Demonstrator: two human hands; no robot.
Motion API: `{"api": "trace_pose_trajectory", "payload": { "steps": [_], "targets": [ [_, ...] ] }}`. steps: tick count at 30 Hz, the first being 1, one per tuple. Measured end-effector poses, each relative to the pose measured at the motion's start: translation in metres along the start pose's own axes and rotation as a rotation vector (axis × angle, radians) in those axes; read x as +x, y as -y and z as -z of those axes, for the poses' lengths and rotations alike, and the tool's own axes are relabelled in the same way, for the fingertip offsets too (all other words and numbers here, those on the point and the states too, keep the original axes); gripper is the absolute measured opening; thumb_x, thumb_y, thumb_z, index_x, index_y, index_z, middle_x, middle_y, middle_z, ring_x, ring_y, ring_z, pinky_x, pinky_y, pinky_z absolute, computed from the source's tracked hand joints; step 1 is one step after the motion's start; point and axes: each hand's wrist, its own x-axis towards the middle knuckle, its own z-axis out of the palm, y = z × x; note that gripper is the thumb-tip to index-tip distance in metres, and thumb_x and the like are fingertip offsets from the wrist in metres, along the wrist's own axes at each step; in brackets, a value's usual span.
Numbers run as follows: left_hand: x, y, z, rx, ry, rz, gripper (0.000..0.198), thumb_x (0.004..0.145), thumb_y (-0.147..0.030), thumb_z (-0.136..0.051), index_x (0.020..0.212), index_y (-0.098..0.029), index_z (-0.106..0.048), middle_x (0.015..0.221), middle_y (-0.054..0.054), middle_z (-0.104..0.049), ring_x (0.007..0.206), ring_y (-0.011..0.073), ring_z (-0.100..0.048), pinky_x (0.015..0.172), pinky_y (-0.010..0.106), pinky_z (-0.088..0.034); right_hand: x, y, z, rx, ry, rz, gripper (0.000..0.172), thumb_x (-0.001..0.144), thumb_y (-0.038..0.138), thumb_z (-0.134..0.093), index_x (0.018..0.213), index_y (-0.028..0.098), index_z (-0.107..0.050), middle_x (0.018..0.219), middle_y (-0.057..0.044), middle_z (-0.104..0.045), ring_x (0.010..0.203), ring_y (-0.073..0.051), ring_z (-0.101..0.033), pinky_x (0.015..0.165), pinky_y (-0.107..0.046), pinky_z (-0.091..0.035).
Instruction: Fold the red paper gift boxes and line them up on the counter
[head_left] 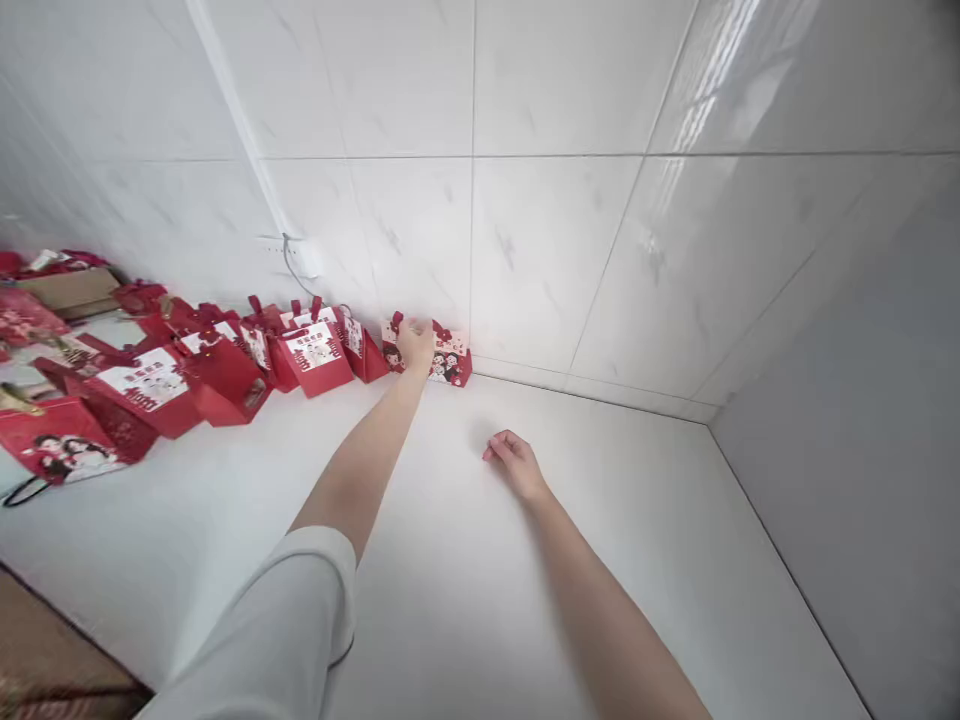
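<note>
At the far edge of the desk [600, 560], against the tiled wall [555, 250], the last red gift bag [452, 362] of the row [315, 355] was met at its top by the left hand [415, 345]. Its fingers were curled over the bag, though a firm grip could not be confirmed. The right hand [514, 462] was laid on the desk, apart from the bag and nearer the body. Its fingers were loosely curled and nothing was held, so the left was plainly the closer.

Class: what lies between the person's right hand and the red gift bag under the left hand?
Only bare white surface lies between the right hand and the gift bag that the left hand holds, as the head view shows.
</note>
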Motion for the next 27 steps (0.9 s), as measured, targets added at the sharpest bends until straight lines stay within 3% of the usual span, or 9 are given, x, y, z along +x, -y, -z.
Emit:
{"api": "trace_pose_trajectory", "payload": {
  "steps": [6, 12, 17, 20, 23, 25, 27],
  "targets": [
    [0.003, -0.017, -0.018, 0.012, 0.092, -0.050, 0.027, 0.083, -0.032, -0.056, 0.101, -0.014, -0.065, 0.097, 0.009, -0.070, 0.093, 0.0197, -0.064, 0.085, 0.028, -0.045, 0.004, 0.000, 0.002, 0.000, -0.029, 0.027, 0.027, 0.085, 0.047, -0.058, 0.076, 0.022, -0.057, 0.071, -0.001, -0.066, 0.074, -0.016, -0.059, 0.080, -0.030, -0.043],
    [-0.018, -0.030, 0.006, 0.064, 0.185, -0.204, 0.018, 0.076, -0.014, -0.055, 0.088, -0.019, -0.068, 0.078, 0.001, -0.067, 0.077, 0.0152, -0.061, 0.076, 0.025, -0.044, 0.002, 0.002, 0.003, 0.022, -0.027, 0.016, 0.028, 0.083, 0.049, -0.059, 0.080, 0.022, -0.059, 0.073, -0.001, -0.067, 0.075, -0.017, -0.060, 0.082, -0.032, -0.045],
    [-0.031, -0.060, 0.050, 0.128, 0.276, -0.370, 0.016, 0.071, -0.011, -0.055, 0.078, -0.018, -0.068, 0.066, 0.000, -0.063, 0.068, 0.0152, -0.057, 0.072, 0.026, -0.044, 0.001, 0.002, 0.004, 0.039, -0.021, 0.015, 0.028, 0.082, 0.049, -0.060, 0.080, 0.021, -0.059, 0.074, -0.001, -0.067, 0.075, -0.017, -0.060, 0.083, -0.033, -0.045],
    [-0.051, -0.074, 0.087, 0.204, 0.402, -0.448, 0.015, 0.067, -0.010, -0.055, 0.073, -0.018, -0.068, 0.065, 0.001, -0.063, 0.067, 0.0164, -0.058, 0.068, 0.027, -0.044, 0.001, 0.001, 0.005, 0.039, -0.018, 0.012, 0.028, 0.082, 0.049, -0.060, 0.080, 0.021, -0.060, 0.074, -0.002, -0.067, 0.075, -0.017, -0.060, 0.083, -0.033, -0.046],
    [-0.086, -0.078, 0.131, 0.234, 0.618, -0.525, 0.017, 0.066, -0.011, -0.056, 0.074, -0.018, -0.069, 0.065, 0.001, -0.062, 0.067, 0.0164, -0.057, 0.063, 0.026, -0.042, 0.000, 0.000, 0.006, 0.028, -0.018, 0.016, 0.029, 0.082, 0.050, -0.060, 0.080, 0.021, -0.059, 0.074, -0.002, -0.067, 0.075, -0.017, -0.061, 0.083, -0.034, -0.046],
    [-0.113, -0.074, 0.160, 0.202, 0.837, -0.580, 0.017, 0.070, -0.014, -0.057, 0.080, -0.020, -0.070, 0.066, -0.001, -0.061, 0.063, 0.0143, -0.055, 0.059, 0.025, -0.040, 0.000, 0.000, 0.005, 0.014, -0.020, 0.019, 0.029, 0.082, 0.050, -0.061, 0.080, 0.021, -0.059, 0.074, -0.002, -0.066, 0.075, -0.017, -0.061, 0.083, -0.033, -0.046],
    [-0.136, -0.065, 0.186, 0.090, 1.026, -0.548, 0.021, 0.076, -0.022, -0.059, 0.095, -0.022, -0.068, 0.066, -0.002, -0.058, 0.061, 0.0126, -0.053, 0.056, 0.024, -0.040, -0.001, 0.000, 0.005, -0.004, -0.020, 0.022, 0.029, 0.081, 0.050, -0.061, 0.079, 0.021, -0.059, 0.073, -0.002, -0.067, 0.075, -0.017, -0.061, 0.082, -0.033, -0.045]
  ]
}}
